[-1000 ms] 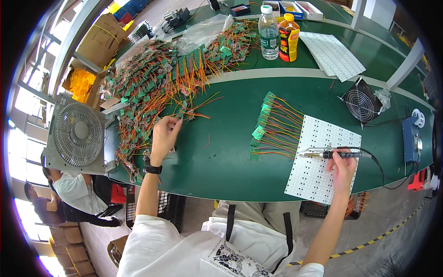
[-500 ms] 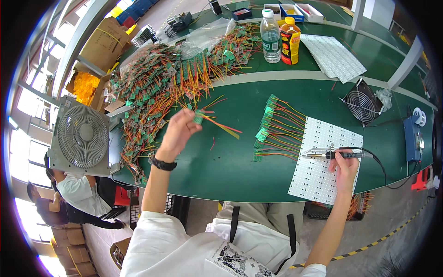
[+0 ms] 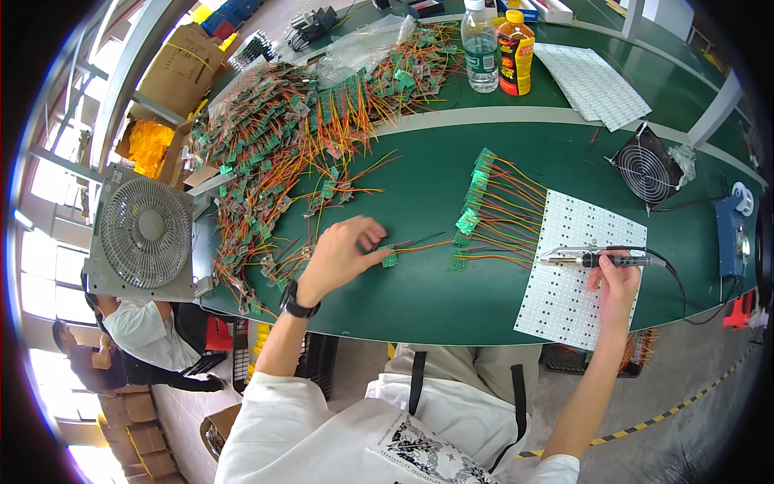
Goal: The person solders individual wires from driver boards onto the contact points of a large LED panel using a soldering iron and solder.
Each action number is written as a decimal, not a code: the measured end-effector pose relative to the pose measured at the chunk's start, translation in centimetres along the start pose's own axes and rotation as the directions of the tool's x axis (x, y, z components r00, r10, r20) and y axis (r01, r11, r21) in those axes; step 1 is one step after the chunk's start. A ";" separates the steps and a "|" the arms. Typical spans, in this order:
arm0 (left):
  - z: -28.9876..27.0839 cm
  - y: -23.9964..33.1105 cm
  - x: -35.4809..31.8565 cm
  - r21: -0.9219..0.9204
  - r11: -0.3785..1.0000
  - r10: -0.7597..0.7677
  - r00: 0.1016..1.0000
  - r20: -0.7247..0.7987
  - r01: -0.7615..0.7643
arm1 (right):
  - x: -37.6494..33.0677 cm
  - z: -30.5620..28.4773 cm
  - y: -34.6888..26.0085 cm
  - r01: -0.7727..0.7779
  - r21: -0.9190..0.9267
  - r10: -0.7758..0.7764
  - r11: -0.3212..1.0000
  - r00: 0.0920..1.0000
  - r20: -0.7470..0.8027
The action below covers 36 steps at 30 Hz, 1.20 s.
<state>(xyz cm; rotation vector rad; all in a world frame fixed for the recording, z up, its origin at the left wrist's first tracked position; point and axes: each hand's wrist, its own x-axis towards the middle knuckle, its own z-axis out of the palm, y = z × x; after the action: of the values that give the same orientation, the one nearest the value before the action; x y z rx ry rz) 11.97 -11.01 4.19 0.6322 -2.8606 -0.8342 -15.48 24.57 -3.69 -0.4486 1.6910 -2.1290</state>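
Observation:
My left hand [image 3: 345,252], with a black band on the wrist, is low over the green table. Its fingers curl, and the thumb tip is at a small green circuit board [image 3: 390,259] whose thin wires point right. The fingers partly hide the grip. My right hand [image 3: 616,284] holds a soldering iron [image 3: 601,260], its tip pointing left over a white perforated sheet [image 3: 574,302]. A row of green circuit boards [image 3: 468,220] lies left of the sheet, red and yellow wires reaching its left edge. A large heap of wired boards [image 3: 270,121] covers the table's left side.
A grey fan [image 3: 147,234] stands at the left edge. A small black fan [image 3: 645,168] and a blue soldering station [image 3: 730,238] are at the right. A clear bottle [image 3: 480,56], an orange bottle [image 3: 515,56] and white sheets [image 3: 592,85] stand or lie farther back.
My left hand has moved down and slightly right with the circuit board, which is now lower over the table. The soldering iron stays over the sheet. The whole view has shifted slightly.

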 end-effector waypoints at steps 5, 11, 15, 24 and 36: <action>0.1 -0.4 1.8 -0.256 0.962 0.157 0.957 0.243 -0.093 | 0.1 0.0 0.2 -0.009 0.005 0.009 1.000 1.000 0.016; 0.8 0.1 1.0 -0.222 0.973 0.126 0.947 0.295 -0.061 | 0.0 -0.1 0.3 -0.004 0.019 0.004 1.000 1.000 0.011; 2.7 1.0 -0.2 -0.334 0.939 0.135 0.983 0.127 -0.086 | 0.0 -0.2 0.1 -0.010 0.025 0.010 1.000 1.000 0.015; 8.2 5.8 1.5 -0.486 0.765 0.383 0.905 -0.187 -0.424 | 0.2 -0.1 0.3 0.024 0.072 -0.023 0.997 1.000 -0.014; 9.4 7.9 -1.0 -0.760 0.442 0.465 0.846 -0.261 -0.477 | 0.2 -0.6 0.8 0.023 0.075 -0.020 0.997 0.999 -0.036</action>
<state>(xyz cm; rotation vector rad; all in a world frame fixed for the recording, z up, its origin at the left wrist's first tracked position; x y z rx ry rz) 8.15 0.06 0.46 -0.2875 -2.0248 -1.7729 -15.88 24.86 -4.60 -0.4108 1.6250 -2.2202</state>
